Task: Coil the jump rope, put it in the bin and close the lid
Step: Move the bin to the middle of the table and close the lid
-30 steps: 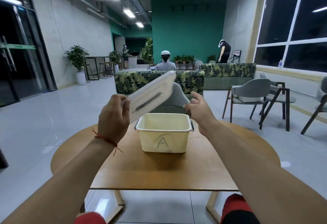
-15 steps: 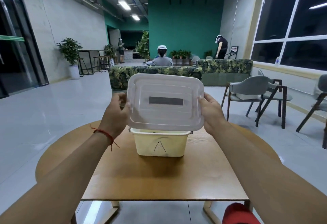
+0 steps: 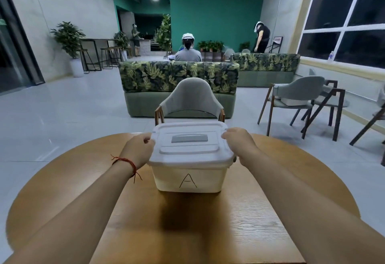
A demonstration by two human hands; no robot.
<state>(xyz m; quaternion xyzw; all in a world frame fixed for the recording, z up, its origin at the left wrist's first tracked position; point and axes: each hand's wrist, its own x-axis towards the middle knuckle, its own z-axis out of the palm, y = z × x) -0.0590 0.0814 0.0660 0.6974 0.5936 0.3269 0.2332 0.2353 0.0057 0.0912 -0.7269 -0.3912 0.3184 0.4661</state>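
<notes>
A cream plastic bin [image 3: 188,177] marked with a letter A stands in the middle of the round wooden table [image 3: 239,222]. A translucent white lid [image 3: 190,148] with a grey handle lies flat on top of the bin. My left hand [image 3: 137,151] grips the lid's left edge. My right hand [image 3: 239,141] grips its right edge. The jump rope is hidden from view.
A grey chair [image 3: 190,99] stands just beyond the table, with a leaf-patterned sofa [image 3: 179,76] behind it. More grey chairs [image 3: 300,99] are off to the right. Several people are in the far background.
The lid, held tilted above the bin by both hands, has come down flat onto the bin. Both hands lowered with it and stay on its edges.
</notes>
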